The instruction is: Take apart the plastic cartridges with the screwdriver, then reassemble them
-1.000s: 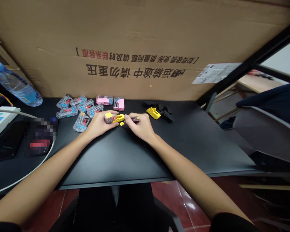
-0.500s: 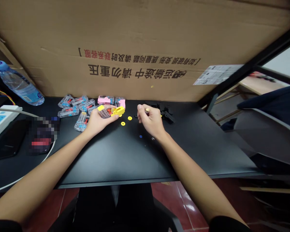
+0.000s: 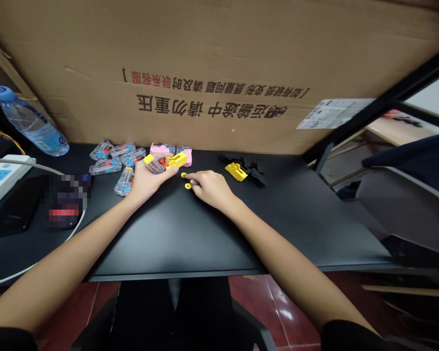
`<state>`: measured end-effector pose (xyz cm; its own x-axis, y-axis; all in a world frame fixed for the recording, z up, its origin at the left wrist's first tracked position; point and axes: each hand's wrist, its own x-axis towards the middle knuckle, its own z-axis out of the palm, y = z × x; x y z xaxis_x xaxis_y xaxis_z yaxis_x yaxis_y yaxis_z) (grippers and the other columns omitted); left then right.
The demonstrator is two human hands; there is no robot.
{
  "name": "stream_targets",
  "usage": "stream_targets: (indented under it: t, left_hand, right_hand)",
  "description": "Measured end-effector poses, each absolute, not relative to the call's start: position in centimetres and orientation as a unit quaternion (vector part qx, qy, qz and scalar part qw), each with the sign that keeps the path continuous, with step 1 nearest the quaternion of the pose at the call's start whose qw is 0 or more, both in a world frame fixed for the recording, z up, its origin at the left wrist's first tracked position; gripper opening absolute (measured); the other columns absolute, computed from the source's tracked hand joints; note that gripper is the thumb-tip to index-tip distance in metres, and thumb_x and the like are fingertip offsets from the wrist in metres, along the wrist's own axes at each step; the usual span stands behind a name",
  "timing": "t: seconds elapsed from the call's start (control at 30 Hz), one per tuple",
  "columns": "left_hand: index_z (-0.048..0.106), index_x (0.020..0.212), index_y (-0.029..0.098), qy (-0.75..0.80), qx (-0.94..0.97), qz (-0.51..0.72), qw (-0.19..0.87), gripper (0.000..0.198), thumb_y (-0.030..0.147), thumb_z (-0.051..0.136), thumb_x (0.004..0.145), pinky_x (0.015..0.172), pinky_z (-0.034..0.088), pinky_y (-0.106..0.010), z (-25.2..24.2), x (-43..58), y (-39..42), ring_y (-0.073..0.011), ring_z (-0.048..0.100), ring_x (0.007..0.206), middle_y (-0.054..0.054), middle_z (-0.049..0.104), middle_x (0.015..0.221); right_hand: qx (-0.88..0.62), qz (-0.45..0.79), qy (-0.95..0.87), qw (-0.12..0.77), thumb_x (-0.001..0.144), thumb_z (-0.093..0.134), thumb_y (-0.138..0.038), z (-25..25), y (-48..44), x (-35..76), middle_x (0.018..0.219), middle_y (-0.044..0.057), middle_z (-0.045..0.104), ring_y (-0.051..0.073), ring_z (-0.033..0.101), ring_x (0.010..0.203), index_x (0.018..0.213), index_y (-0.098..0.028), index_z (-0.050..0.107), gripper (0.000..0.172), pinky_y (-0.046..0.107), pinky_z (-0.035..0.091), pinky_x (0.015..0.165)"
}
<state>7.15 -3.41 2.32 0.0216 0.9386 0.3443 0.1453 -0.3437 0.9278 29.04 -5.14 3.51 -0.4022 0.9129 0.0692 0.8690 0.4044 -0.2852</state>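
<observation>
My left hand (image 3: 149,181) lies palm up and holds a clear plastic toy body (image 3: 155,165) with a yellow part (image 3: 176,160) fitted at its end. My right hand (image 3: 212,188) rests low on the black table, its fingertips pinching a small dark item (image 3: 193,182). Two yellow washers lie just beyond those fingertips, one (image 3: 188,185) nearly under them and one (image 3: 183,174) closer to the toy. A yellow moulded piece (image 3: 236,171) sits on a heap of black plastic parts (image 3: 256,175) to the right.
Several clear plastic parts (image 3: 106,165) and pink pieces (image 3: 160,148) lie behind my left hand. A water bottle (image 3: 31,122), power strip (image 3: 3,178), phone (image 3: 16,207) and blurred object (image 3: 68,202) stand at left. A cardboard box (image 3: 205,58) forms the back.
My right hand has moved left and down from its raised spot, back beside the yellow washers. My left hand has shifted the toy slightly upward and away from me.
</observation>
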Motion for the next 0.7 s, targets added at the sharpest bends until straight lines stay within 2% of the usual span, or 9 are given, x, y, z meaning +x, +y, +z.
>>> stream_targets:
  t: [0.1, 0.2, 0.3, 0.37, 0.43, 0.7]
  left_hand:
    - [0.078, 0.108, 0.018, 0.435, 0.617, 0.545, 0.365, 0.046, 0.050, 0.092, 0.077, 0.103, 0.065, -0.043, 2.4, 7.2, -3.5, -0.0289, 0.081, 0.104, -0.011, 0.085, 0.111]
    - [0.078, 0.109, 0.019, 0.428, 0.628, 0.542, 0.359, 0.044, 0.048, 0.091, 0.079, 0.102, 0.065, -0.043, 2.3, 7.2, -3.5, -0.0283, 0.080, 0.103, -0.011, 0.084, 0.111]
    - [0.078, 0.112, 0.019, 0.432, 0.635, 0.534, 0.354, 0.043, 0.047, 0.090, 0.080, 0.103, 0.064, -0.042, 2.0, 7.1, -3.5, -0.0282, 0.080, 0.106, -0.010, 0.084, 0.114]
    - [0.078, 0.113, 0.019, 0.432, 0.639, 0.531, 0.351, 0.044, 0.046, 0.090, 0.081, 0.105, 0.063, -0.042, 1.8, 7.1, -3.5, -0.0281, 0.080, 0.108, -0.010, 0.084, 0.115]
    - [0.078, 0.113, 0.019, 0.426, 0.645, 0.530, 0.350, 0.043, 0.046, 0.090, 0.081, 0.105, 0.063, -0.042, 1.7, 7.0, -3.4, -0.0279, 0.080, 0.108, -0.010, 0.084, 0.115]
    - [0.079, 0.113, 0.020, 0.411, 0.644, 0.532, 0.364, 0.040, 0.042, 0.089, 0.082, 0.105, 0.063, -0.041, 1.5, 7.1, -3.4, -0.0277, 0.080, 0.107, -0.009, 0.085, 0.114]
  right_hand:
    - [-0.507, 0.134, -0.842, 0.128, 0.098, 0.058, -0.009, 3.6, -5.6, 29.6, 0.123, 0.007, 0.084, 0.028, 0.078, 0.110, 0.130, -0.026, 0.083, 0.044, 0.035, 0.055, 0.087]
    - [-0.483, 0.155, -0.847, 0.162, 0.095, 0.060, -0.007, 3.7, -6.0, 30.0, 0.113, 0.005, 0.086, 0.023, 0.079, 0.096, 0.129, -0.026, 0.082, 0.045, 0.032, 0.052, 0.083]
    - [-0.495, 0.156, -0.834, 0.188, 0.098, 0.067, -0.017, 3.6, -6.0, 30.3, 0.102, 0.006, 0.085, 0.022, 0.077, 0.085, 0.124, -0.024, 0.081, 0.031, 0.030, 0.048, 0.075]
    - [-0.511, 0.156, -0.825, 0.183, 0.101, 0.070, -0.028, 3.4, -5.8, 30.2, 0.097, 0.006, 0.083, 0.022, 0.076, 0.084, 0.120, -0.024, 0.080, 0.022, 0.029, 0.045, 0.072]
    - [-0.522, 0.161, -0.821, 0.167, 0.102, 0.071, -0.035, 3.1, -5.7, 30.2, 0.095, 0.006, 0.082, 0.022, 0.075, 0.085, 0.118, -0.024, 0.078, 0.020, 0.029, 0.043, 0.071]
    - [-0.509, 0.240, -0.807, 0.177, 0.099, 0.072, -0.028, 2.8, -5.2, 30.3, 0.086, 0.002, 0.073, 0.017, 0.065, 0.075, 0.104, -0.020, 0.072, 0.009, 0.027, 0.039, 0.070]
